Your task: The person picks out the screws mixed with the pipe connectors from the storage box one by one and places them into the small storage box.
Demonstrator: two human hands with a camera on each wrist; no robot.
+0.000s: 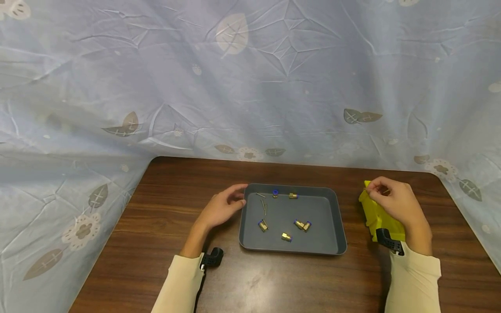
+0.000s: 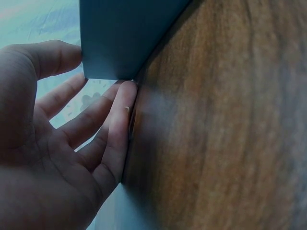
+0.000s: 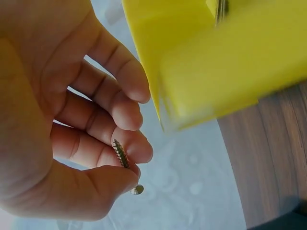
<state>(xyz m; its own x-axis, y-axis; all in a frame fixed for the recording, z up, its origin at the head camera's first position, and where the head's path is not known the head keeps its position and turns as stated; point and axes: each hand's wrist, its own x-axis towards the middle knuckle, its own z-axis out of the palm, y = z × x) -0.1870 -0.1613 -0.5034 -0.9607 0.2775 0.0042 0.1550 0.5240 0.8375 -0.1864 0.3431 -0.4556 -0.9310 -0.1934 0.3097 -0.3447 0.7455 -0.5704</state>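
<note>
My right hand (image 1: pixel 399 204) is over the yellow bin (image 1: pixel 381 217) at the right. In the right wrist view, its thumb and index finger pinch a small metal screw (image 3: pixel 121 153), threaded tip upward and head below the thumb. The other fingers curl loosely beside the bin. At the left end of the grey tray (image 1: pixel 289 250), my left hand (image 1: pixel 221 208) touches the rim with thumb and fingertips, fingers mostly extended. Inside the tray lie several brass fittings (image 1: pixel 286 237) with blue rings, spread about. Several thin screws (image 1: pixel 263 206) lie toward its left side.
A brown wood-grain table (image 1: pixel 156 243) carries the tray and the bin. Behind it hangs a pale patterned cloth (image 1: pixel 250 87). Part of a metal piece (image 3: pixel 221 10) shows inside the bin. Each wrist wears a black camera mount (image 1: pixel 211 257).
</note>
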